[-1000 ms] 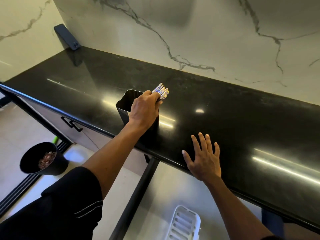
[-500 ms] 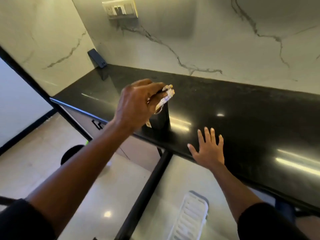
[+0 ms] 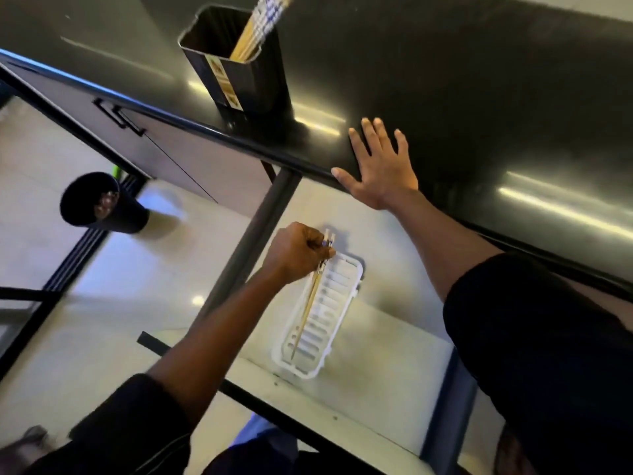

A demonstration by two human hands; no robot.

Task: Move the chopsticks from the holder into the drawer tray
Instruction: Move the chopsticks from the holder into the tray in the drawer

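A black metal holder [image 3: 239, 68] stands near the front edge of the black counter [image 3: 479, 97], with several wooden chopsticks [image 3: 260, 25] leaning in it. Below, a white slotted tray [image 3: 342, 303] lies in the open drawer [image 3: 394, 371]. My left hand [image 3: 294, 252] is shut on a pair of chopsticks [image 3: 310, 306] by their patterned tops; the thin tips point down over the tray's near end. Whether they touch the tray is unclear. My right hand [image 3: 380, 166] lies flat with fingers spread on the counter's edge, to the right of the holder.
A black pot [image 3: 99, 204] stands on the pale floor to the left. A cabinet front with a black handle [image 3: 120, 118] sits under the counter at left. A dark drawer rail [image 3: 253, 241] runs beside the tray on its left.
My left hand lifted a pair of chopsticks out of the holder and brought them down over the white tray in the drawer. The view tilted downward. My right hand stayed on the counter.
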